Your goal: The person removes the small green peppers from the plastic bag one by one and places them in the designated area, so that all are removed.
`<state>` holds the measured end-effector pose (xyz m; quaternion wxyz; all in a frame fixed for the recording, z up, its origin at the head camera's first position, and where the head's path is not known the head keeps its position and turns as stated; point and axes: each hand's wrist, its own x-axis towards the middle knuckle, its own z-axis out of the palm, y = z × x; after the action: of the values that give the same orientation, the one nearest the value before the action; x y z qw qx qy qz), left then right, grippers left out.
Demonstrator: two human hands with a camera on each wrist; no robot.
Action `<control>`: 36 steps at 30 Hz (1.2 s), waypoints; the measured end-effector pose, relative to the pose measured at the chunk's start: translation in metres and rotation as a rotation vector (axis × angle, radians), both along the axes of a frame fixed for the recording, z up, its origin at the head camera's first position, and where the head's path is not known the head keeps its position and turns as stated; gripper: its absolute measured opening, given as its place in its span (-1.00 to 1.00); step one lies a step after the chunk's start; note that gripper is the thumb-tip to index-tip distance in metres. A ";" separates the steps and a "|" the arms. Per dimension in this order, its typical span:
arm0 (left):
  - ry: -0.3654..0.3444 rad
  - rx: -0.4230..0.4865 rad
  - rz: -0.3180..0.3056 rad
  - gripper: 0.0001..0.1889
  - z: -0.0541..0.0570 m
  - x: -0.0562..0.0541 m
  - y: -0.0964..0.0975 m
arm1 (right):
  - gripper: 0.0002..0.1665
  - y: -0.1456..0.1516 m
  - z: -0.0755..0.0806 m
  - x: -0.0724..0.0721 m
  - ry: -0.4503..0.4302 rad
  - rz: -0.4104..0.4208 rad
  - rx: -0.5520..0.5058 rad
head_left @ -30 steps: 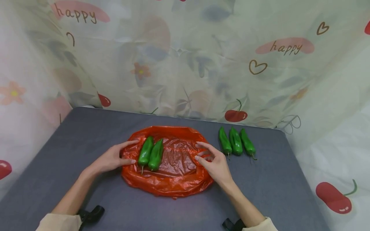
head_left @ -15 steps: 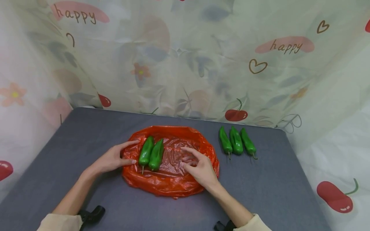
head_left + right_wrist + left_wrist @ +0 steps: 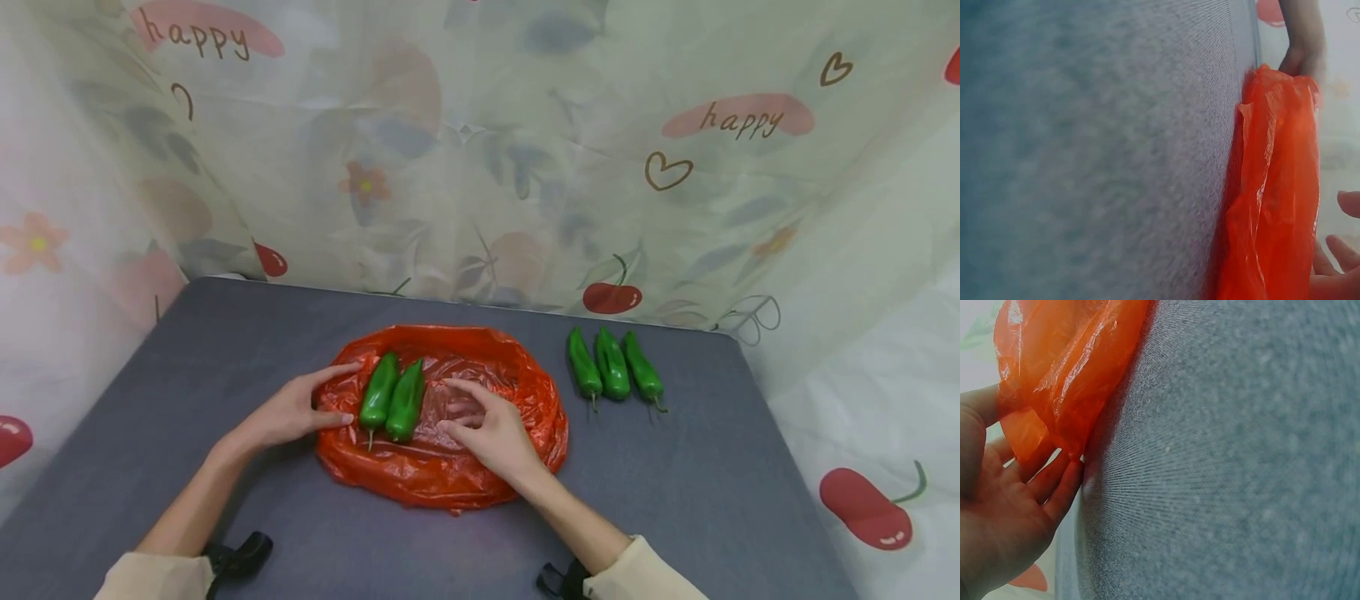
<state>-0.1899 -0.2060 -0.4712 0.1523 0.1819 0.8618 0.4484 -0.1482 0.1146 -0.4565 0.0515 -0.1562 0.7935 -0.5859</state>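
A red-orange plastic bag (image 3: 450,487) lies spread on the grey table, its rim rolled outward. Two green peppers (image 3: 379,392) rest side by side in its left half, stems toward the near side. My left hand (image 3: 288,408) holds the bag's left rim, thumb and forefinger reaching over the edge; in the left wrist view the other fingers (image 3: 1063,487) lie against its outside. My right hand (image 3: 491,429) is over the bag's middle, thumb and forefinger apart with nothing between them, a short way right of the peppers. In the right wrist view its fingers stand behind the bag's wall.
Three more green peppers (image 3: 611,364) lie in a row on the table (image 3: 697,500), right of the bag. A patterned curtain (image 3: 465,167) hangs round the back and sides. Black straps (image 3: 240,557) are at both wrists.
My right hand has moved from the bag's right rim leftward over its middle, toward the two peppers. My left hand has stayed at the left rim.
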 end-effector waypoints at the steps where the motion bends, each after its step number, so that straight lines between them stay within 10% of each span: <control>1: -0.002 -0.001 0.000 -0.22 0.000 0.000 0.000 | -0.36 -0.002 0.000 -0.001 0.001 0.003 0.013; 36: 0.047 -0.026 -0.009 -0.24 0.001 0.001 0.002 | -0.04 -0.054 -0.012 -0.013 0.070 0.077 0.539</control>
<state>-0.1893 -0.2037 -0.4706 0.1366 0.1943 0.8701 0.4319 -0.1615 0.0609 -0.4682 0.0861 -0.1872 0.9155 -0.3455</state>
